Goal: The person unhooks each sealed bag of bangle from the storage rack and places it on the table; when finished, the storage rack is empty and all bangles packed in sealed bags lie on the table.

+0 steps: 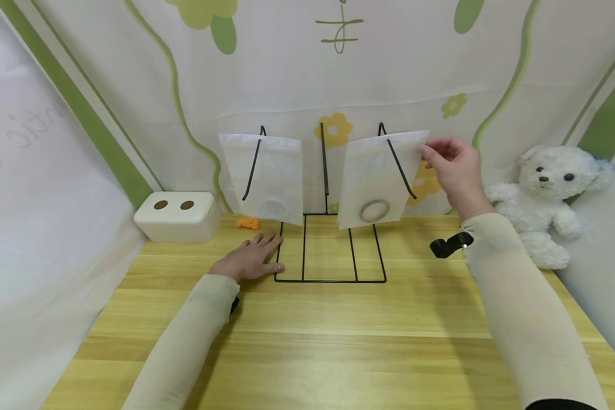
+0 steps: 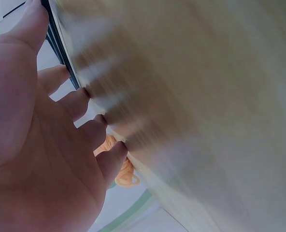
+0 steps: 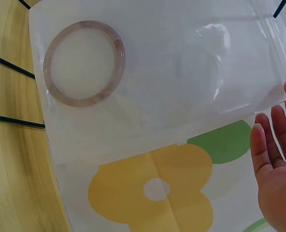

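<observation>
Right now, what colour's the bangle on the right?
Pale pinkish bangle, clearest in the right wrist view.

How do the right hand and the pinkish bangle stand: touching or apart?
Apart: the right wrist view shows the right hand at a corner of the plastic bag, the pinkish bangle near its opposite end.

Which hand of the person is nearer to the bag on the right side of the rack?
Right: the right hand pinches this bag near its upper right corner. The left hand is farther, left of it and lower, at the rack's base.
</observation>
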Motion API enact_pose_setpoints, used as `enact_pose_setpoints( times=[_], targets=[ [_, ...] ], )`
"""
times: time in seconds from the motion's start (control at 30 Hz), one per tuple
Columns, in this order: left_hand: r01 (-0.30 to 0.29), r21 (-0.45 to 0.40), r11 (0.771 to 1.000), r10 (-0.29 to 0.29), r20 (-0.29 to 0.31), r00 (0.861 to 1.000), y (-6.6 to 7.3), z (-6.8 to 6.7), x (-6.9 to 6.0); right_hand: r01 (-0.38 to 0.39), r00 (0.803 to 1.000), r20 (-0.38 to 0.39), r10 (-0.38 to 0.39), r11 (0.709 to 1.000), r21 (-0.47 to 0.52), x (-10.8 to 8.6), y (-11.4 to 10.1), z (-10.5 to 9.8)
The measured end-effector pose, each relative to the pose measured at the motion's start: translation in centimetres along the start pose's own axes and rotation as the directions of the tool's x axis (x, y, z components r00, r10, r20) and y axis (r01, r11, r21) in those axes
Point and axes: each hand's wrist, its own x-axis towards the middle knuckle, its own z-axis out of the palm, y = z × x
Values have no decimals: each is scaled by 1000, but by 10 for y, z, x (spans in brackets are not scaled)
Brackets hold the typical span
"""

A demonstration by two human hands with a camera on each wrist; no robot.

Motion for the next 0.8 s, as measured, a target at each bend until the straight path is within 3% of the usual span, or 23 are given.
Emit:
enact_pose_setpoints(
  times=[0.6, 0.8],
  targets=[
    [-14, -17, 1000, 14, -6, 1000, 0, -1, -1, 21, 999, 36, -20, 999, -35, -3, -1, -12],
    [-16, -20, 1000, 16, -6, 1000, 0, 0, -1, 57, 996, 61, -62, 996, 71, -5, -3, -15]
  ],
)
